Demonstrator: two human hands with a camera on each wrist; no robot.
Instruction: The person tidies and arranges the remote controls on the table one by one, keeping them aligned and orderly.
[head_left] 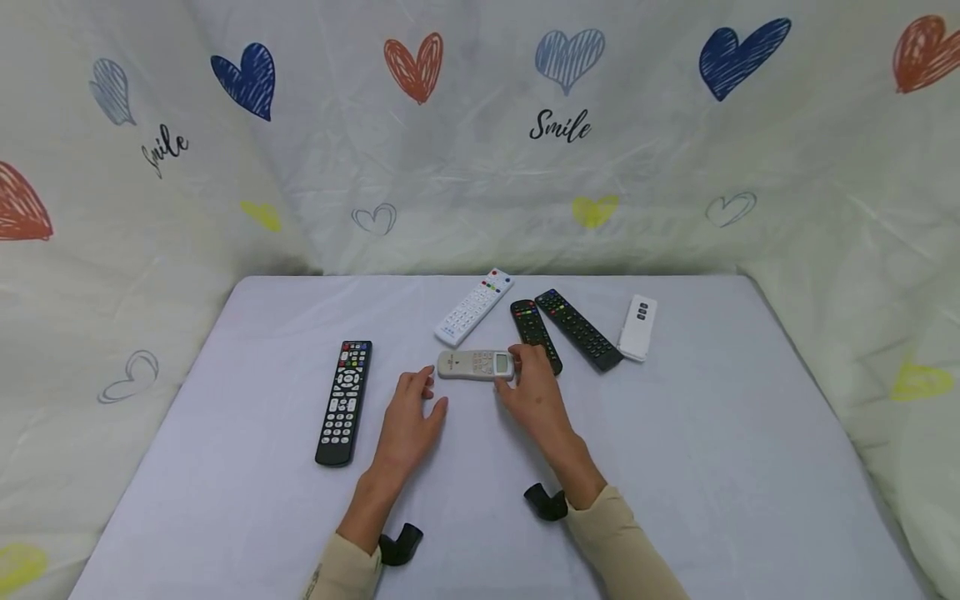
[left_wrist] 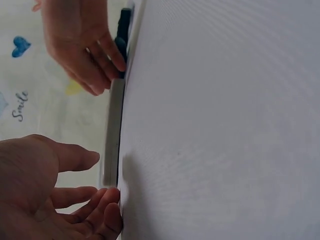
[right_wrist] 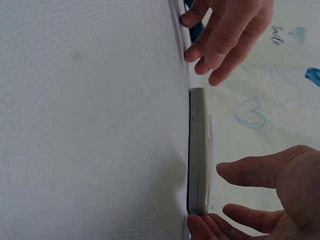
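Note:
A grey remote control [head_left: 475, 365] with a small screen lies crosswise on the white-covered table, between the two hands. At its left end is my left hand [head_left: 405, 423], fingers loosely bent and thumb held apart. My right hand [head_left: 536, 392] is at the screen end. In the right wrist view, the fingertips [right_wrist: 200, 227] of that hand are right at the end of the grey remote [right_wrist: 198, 150], with the thumb away from its side. The left wrist view shows the left fingertips [left_wrist: 112, 197] close to the other end of the grey remote [left_wrist: 113, 135].
A large black remote [head_left: 343, 404] lies left of the left hand. Behind the grey one are a white remote [head_left: 474, 308], a short black remote [head_left: 528, 317], a longer black remote [head_left: 579, 329] and a small white remote [head_left: 637, 329]. A heart-patterned curtain [head_left: 480, 167] surrounds the table.

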